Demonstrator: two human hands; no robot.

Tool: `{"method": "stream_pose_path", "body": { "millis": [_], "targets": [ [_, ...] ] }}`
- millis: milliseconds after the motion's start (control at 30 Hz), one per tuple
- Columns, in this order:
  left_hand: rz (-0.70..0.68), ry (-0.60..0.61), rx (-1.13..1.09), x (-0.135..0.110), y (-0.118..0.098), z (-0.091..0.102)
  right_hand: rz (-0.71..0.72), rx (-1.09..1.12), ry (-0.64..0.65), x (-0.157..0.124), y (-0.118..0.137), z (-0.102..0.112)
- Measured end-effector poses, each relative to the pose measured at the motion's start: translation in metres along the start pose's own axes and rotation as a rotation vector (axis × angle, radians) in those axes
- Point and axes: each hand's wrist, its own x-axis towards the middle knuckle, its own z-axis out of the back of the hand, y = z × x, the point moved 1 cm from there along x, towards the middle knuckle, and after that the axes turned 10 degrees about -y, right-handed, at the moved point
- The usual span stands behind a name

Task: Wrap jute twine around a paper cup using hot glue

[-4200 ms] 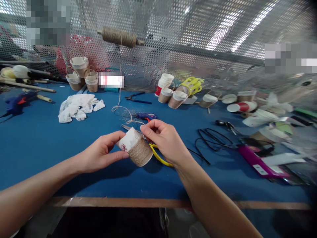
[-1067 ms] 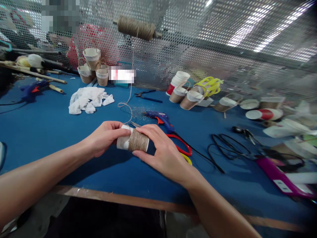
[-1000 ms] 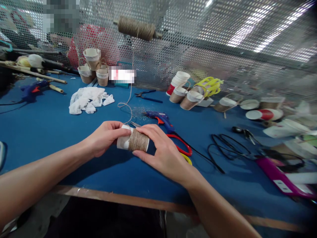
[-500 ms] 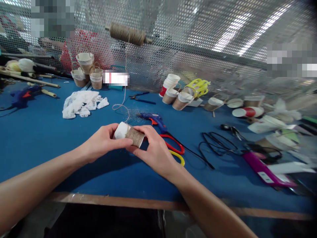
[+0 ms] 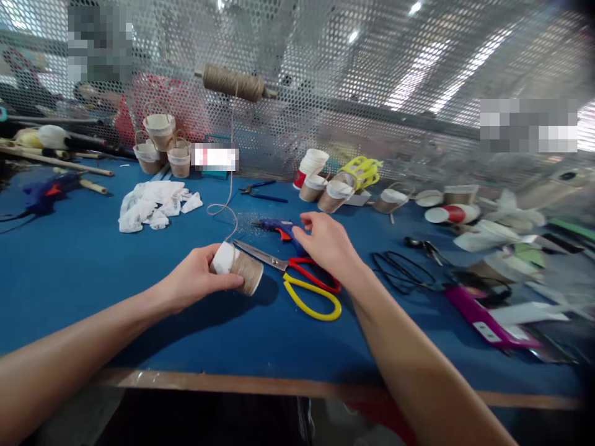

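My left hand (image 5: 193,286) grips a paper cup (image 5: 236,268) lying on its side, most of it wound in brown twine. A twine strand runs from the cup up to a spool (image 5: 233,82) on the mesh wall. My right hand (image 5: 326,243) hovers over the blue glue gun (image 5: 276,227), fingers curled and apart, holding nothing. Scissors with red and yellow handles (image 5: 302,285) lie on the blue table (image 5: 83,260) between my hands.
White cloth (image 5: 151,202) lies at the left. Twine-wrapped cups (image 5: 160,145) stand by the mesh, more cups (image 5: 325,183) at centre back. Blue pliers (image 5: 258,189), black cable (image 5: 402,272), a pink object (image 5: 483,310) and clutter fill the right. A person sits behind the mesh.
My right hand has let go of the cup and moved right and away, over the glue gun. The left hand still holds the cup, now lower on the table.
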Motion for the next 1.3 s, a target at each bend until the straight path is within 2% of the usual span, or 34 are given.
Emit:
{"method": "stream_pose_path", "body": {
  "millis": [167,267,333,467,567,733,900,967,1100,1167,1300],
  "targets": [
    [-0.071,0.018,0.059,0.002,0.003,-0.001,-0.045,-0.073,0.231,0.021,-0.017,-0.033],
    [-0.099,-0.008,0.083,0.002,0.002,-0.002,-0.072,-0.042,0.225,0.024,-0.02,-0.04],
    [-0.1,-0.021,0.1,0.001,0.001,-0.002,-0.087,0.004,0.148,0.02,-0.019,-0.035],
    [-0.078,-0.023,0.087,0.001,0.0,0.0,-0.069,0.135,-0.068,0.002,-0.01,-0.012],
    [-0.064,-0.015,0.029,0.001,0.002,0.002,-0.037,0.259,-0.131,-0.01,-0.002,0.003],
    [-0.063,-0.013,-0.027,0.003,0.004,0.0,0.014,0.502,-0.014,-0.02,0.009,0.024],
    [-0.052,-0.023,-0.049,0.002,0.003,-0.001,-0.021,0.8,0.218,-0.03,0.023,0.041],
    [-0.046,-0.02,-0.056,0.002,0.003,0.0,-0.02,0.773,0.202,-0.036,0.028,0.042],
    [-0.028,-0.038,-0.056,0.001,0.002,0.004,0.01,0.634,0.055,-0.044,0.029,0.033],
    [-0.021,-0.049,-0.043,0.001,0.0,0.006,0.022,0.581,0.054,-0.046,0.026,0.028],
    [-0.026,-0.065,-0.019,0.002,-0.002,0.009,-0.043,0.548,0.102,-0.05,0.023,0.025]
  ]
}}
